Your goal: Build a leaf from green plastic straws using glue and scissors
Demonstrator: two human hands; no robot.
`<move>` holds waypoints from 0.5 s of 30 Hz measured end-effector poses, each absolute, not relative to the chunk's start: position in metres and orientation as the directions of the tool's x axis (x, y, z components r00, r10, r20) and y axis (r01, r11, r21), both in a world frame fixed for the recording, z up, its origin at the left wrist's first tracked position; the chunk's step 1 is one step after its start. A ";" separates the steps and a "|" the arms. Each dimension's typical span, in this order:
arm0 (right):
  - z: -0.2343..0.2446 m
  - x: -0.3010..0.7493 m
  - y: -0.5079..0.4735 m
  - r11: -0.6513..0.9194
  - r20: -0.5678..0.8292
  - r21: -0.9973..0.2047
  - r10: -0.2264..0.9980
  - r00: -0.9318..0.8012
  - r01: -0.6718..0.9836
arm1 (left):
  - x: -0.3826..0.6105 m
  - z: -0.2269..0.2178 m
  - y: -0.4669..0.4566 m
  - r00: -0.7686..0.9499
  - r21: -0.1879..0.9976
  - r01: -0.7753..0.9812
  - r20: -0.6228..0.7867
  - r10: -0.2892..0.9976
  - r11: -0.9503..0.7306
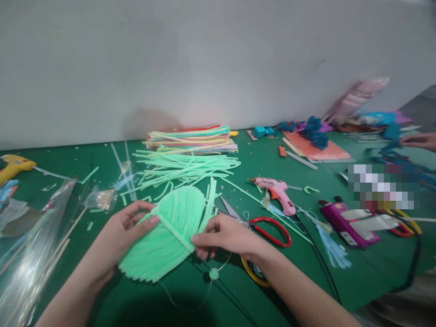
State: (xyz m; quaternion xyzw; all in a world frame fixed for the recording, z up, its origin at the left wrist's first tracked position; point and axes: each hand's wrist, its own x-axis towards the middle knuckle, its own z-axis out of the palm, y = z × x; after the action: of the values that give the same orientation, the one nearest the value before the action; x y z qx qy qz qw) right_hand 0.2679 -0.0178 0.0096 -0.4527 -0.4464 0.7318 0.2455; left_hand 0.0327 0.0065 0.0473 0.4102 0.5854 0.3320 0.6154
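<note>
A mint-green leaf made of fuzzy pipe cleaners [170, 227], with a raised midrib across it, is held up above the table. My left hand [127, 231] grips its left edge, thumb on top and fingers behind. At the right end of the midrib, my right hand [218, 236] pinches the leaf between thumb and fingers. A few loose green pipe cleaner strands stick up beside that hand. Below hangs a thin clear thread with a small green pompom [214, 273]. Red-handled scissors [272, 230] lie just right of my right hand.
Loose green pipe cleaners [190, 165] lie behind the leaf, before a multicoloured bundle [194, 138]. A pink glue gun [277, 193] and purple power strip [350, 225] are at right, a yellow glue gun [15, 168] at left. Another person's hand [420, 141] shows at far right.
</note>
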 end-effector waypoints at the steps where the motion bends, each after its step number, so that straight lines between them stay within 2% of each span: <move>1: 0.010 0.268 -0.018 -0.487 -0.444 -0.873 0.763 -0.470 0.035 | 0.034 0.048 0.006 0.090 0.895 0.068 -0.445 0.891 0.440; 9: 0.016 0.264 -0.019 -0.547 -0.489 -0.837 0.752 -0.442 -0.004 | 0.036 0.051 0.004 0.101 0.893 0.056 -0.451 0.887 0.447; 15: 0.015 0.265 -0.018 -0.520 -0.478 -0.854 0.760 -0.440 0.028 | 0.035 0.048 0.005 0.090 0.894 0.056 -0.448 0.890 0.444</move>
State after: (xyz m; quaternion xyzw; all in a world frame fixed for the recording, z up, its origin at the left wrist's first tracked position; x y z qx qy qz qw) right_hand 0.2652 -0.0183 0.0151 -0.4672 -0.4220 0.7362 0.2486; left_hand 0.0352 0.0046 0.0484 0.4049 0.5840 0.3375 0.6173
